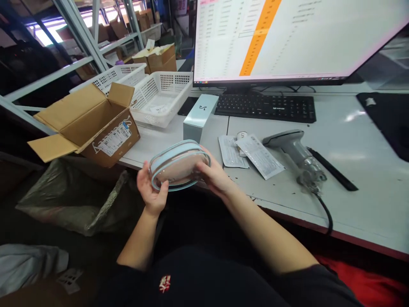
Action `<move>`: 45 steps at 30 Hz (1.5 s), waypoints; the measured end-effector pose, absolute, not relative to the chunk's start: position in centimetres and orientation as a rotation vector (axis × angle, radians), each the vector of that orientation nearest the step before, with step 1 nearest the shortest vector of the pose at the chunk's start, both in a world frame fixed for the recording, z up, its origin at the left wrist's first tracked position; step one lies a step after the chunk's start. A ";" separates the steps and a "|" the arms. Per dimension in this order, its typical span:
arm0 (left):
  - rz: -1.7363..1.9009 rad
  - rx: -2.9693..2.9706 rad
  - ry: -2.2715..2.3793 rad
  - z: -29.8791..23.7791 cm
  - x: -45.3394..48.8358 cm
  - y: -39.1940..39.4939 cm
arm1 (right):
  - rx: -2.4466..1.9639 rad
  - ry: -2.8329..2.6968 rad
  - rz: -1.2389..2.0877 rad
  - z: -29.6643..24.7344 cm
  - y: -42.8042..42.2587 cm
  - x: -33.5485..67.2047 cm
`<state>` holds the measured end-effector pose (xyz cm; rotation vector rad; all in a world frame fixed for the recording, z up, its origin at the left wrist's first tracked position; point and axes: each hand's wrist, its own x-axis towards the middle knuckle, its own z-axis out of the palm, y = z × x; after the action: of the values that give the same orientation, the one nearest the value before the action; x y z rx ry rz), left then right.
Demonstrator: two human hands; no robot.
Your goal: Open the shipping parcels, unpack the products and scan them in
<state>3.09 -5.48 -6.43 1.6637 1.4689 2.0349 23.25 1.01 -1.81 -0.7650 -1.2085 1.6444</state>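
Between my two hands is a clear pouch point(179, 166) with light-blue trim, held tilted just off the desk's front edge. My left hand point(151, 189) grips its left end, the thumb pressed on the front. On the other end, my right hand point(212, 170) has its thumb on the clear face and its fingers behind. Something pale seems to lie inside or show through; I cannot tell which. Just beyond the pouch stands a pale-blue box point(200, 117) with a small dark mark on top. Right of it lie two flat white packets point(260, 155) and a small white round item point(242, 135).
An open cardboard box point(108, 136) sits at the desk's left edge, beside white plastic baskets point(162, 96). A keyboard point(265, 106) lies below the monitor point(287, 42). A barcode scanner point(295, 149) and a black box cutter point(332, 168) are on the right. A plastic bag point(70, 200) hangs lower left.
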 end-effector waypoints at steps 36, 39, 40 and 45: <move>1.601 0.854 0.589 -3.5 5.3 -3.2 | -0.542 -0.543 2.495 -1.1 -5.3 26.6; 1.640 0.832 0.649 -3.5 6.0 -2.4 | -0.830 -1.062 2.257 -1.2 -4.9 27.7; 1.684 0.863 0.655 -3.4 6.1 -2.3 | -0.966 -1.246 1.989 -0.9 -4.7 28.3; 1.694 1.076 0.674 -2.3 6.3 -2.8 | -0.883 -1.855 0.551 4.1 -3.9 31.4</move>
<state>6.27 -2.83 -2.27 1.0765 0.6744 1.6938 31.38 -3.92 4.06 -0.8827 -1.8551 0.5511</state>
